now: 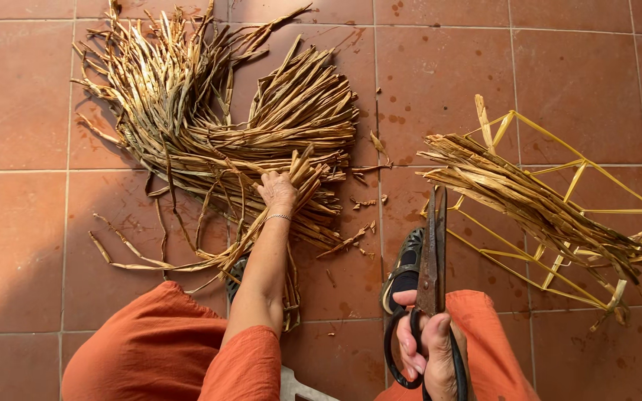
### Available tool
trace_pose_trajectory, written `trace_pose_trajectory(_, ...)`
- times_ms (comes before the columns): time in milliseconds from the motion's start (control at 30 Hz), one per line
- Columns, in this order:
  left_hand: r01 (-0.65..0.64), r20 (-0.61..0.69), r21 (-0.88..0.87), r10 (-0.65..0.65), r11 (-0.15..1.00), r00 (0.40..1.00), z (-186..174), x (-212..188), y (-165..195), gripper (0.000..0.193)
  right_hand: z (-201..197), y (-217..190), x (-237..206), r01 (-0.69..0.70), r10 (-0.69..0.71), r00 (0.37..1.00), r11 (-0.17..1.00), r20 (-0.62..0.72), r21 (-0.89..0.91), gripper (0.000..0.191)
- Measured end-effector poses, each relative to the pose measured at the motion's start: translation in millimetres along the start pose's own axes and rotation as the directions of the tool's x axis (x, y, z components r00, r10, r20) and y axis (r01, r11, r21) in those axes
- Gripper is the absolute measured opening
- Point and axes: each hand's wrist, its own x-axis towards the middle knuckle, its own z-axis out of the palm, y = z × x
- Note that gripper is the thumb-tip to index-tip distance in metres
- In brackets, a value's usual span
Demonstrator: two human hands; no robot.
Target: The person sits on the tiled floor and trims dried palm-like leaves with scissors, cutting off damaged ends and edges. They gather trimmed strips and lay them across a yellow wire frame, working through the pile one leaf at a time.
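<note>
Gathering step, we judge: our left hand (277, 191) clenches dried leaf strips (217, 126); our right hand (429, 349) grasps black scissors (431, 260), blades closed. Next, trimming needs blades opened.

there is one view only, from a camera worn on the person's head, so no second view shares the scene. it looks almost straight down at the tiled floor (544, 67) in front of the seated person. the bottom edge of the picture lies nearest the body, taking in the orange-clad knees (143, 349); the top edge lies farthest out. the camera sits close, within arm's reach of the floor: the left hand (278, 191) shows mid-frame on the dried leaves (209, 111), the right hand (429, 349) shows at the bottom edge with scissors (429, 282), and the wire frame (559, 223) lies to the right.
</note>
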Motion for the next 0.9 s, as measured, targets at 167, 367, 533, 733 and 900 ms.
trace_pose_trajectory(167,-0.058,0.025,-0.194,0.064,0.979,0.998,-15.5,-0.5,-9.5,0.030,1.9,-5.6,0.7,0.011,-0.008,0.998,0.998,0.058,-0.065,0.087)
trace_pose_trajectory(367,-0.058,0.388,-0.060,0.077,0.996,0.918,-48.6,-31.3,-8.2,0.036,23.5,-6.2,-4.7,0.046,-0.040,0.995,0.996,0.088,-0.073,0.078)
trace_pose_trajectory(533,-0.115,0.404,0.056,0.083,0.992,0.911,-56.6,-33.0,-3.8,0.045,22.7,-12.2,0.9,-0.013,0.023,0.996,0.994,0.086,-0.105,0.074)
trace_pose_trajectory(733,-0.101,0.346,-0.025,0.104,0.995,0.933,-41.9,-26.9,-12.9,0.032,23.0,-25.5,4.9,-0.034,0.035,0.995,0.999,0.098,-0.012,0.083)
trace_pose_trajectory(900,-0.168,0.053,-0.145,0.177,0.975,0.983,-26.8,-41.5,-24.2,0.039,26.9,-29.5,-2.1,0.009,-0.002,0.996,0.996,0.084,-0.083,0.087)
